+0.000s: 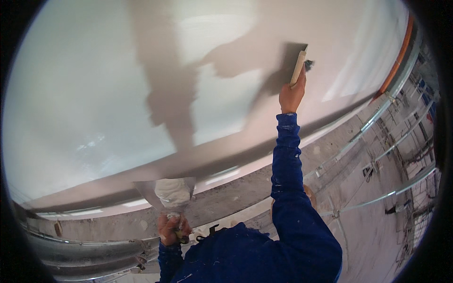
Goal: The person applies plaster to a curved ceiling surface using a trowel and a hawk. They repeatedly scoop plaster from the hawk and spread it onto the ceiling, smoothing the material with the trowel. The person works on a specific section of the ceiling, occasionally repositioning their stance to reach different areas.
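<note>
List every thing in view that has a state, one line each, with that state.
left hand: closed, holding the wide blade
wide blade: loaded with white paste
white paste: heaped
right hand: closed, holding the pale-handled tool
pale-handled tool: seen edge-on; wall contact unclear
wall: partly shadowed
right sleeve: flecked with white

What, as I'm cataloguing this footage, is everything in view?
trowel: 1, pale handle, upper right
wide knife: 1, silvery blade, lower left of centre
paste: 1 heap, white, on the blade
smooth surface: 1, whitish, across the upper view
shadows: several, greyish, on that surface
strip: 1, orange, surface's right end
metal poles: several, grey, right
clutter: uncountable, mixed, blurred at far right
garment: 1, blue, lower centre
left hand: 1, bare, gripping the knife
right hand: 1, bare, gripping the trowel
</note>
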A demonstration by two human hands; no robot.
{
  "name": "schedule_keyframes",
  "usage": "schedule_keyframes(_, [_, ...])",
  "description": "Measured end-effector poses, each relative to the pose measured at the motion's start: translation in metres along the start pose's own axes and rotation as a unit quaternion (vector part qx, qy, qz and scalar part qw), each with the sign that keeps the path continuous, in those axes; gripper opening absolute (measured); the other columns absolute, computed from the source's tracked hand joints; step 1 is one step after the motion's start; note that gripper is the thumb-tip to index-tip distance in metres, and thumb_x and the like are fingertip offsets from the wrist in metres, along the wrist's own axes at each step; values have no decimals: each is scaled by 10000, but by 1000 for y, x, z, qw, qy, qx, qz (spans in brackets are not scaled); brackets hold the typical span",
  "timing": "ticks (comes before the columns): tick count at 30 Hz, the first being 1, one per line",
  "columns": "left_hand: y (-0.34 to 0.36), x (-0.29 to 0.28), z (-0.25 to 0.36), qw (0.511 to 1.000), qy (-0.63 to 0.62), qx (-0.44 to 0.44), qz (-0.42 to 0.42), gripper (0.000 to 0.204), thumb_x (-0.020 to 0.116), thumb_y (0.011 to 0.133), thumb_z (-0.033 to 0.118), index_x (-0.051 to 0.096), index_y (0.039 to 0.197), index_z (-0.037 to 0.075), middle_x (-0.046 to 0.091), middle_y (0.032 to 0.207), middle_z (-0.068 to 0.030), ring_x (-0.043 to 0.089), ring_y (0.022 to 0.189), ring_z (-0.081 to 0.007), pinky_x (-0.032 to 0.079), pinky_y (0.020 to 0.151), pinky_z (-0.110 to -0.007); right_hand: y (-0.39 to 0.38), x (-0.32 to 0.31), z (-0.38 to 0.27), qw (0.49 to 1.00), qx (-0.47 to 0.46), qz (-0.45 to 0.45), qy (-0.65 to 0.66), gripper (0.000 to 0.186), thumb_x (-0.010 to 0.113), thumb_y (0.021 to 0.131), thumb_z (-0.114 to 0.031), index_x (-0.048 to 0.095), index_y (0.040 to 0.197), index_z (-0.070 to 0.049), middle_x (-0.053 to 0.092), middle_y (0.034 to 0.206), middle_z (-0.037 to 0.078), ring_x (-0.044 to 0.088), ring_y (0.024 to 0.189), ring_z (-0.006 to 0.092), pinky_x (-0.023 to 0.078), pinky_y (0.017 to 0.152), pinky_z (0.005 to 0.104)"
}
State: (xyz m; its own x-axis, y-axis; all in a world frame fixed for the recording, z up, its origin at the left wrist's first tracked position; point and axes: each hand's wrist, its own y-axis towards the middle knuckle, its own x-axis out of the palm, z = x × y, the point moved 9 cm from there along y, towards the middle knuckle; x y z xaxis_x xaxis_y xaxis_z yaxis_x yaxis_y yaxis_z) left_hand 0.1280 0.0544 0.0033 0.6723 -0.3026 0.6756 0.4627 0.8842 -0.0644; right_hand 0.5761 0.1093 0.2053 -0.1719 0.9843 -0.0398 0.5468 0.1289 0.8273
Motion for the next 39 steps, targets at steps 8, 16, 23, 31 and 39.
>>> schedule_keyframes(8, [-26,-29,31,1000,-23,4,2,406,523,786,168,369,1122,0,453,639,-97,451,435,-184,370,378,-300,-45,41,-67,1000,-12,12,-17,762,418,604,109,247,1327,-60,299,1284,257,303,1186,410,268,995,448])
schedule_keyframes(16, [-42,-60,62,1000,-12,-1,0,452,565,764,172,352,1127,6,454,644,-88,449,435,-187,366,397,-282,-114,92,-175,998,2,-20,-53,842,494,601,75,188,1363,-114,292,1273,276,338,1118,450,279,940,504])
schedule_keyframes(23, [-53,-60,73,998,-24,-31,-54,495,583,761,228,348,1116,-26,455,635,-80,448,454,-168,368,407,-272,-197,140,-290,992,7,-112,-54,956,610,577,24,110,1381,-114,226,1302,266,307,1125,444,244,941,509])
schedule_keyframes(31, [-56,-49,78,992,21,-54,-114,416,546,795,244,377,1058,-31,464,625,-69,453,472,-155,372,430,-270,-293,132,-265,790,198,-421,399,607,558,610,46,394,1194,11,554,973,170,554,894,248,435,803,357])
schedule_keyframes(39, [-55,-56,66,994,41,-84,-61,179,520,810,160,466,848,-7,452,593,-41,457,495,-138,374,467,-258,-277,10,-202,650,406,-199,611,485,494,511,17,538,994,6,576,924,114,571,824,274,478,766,388])
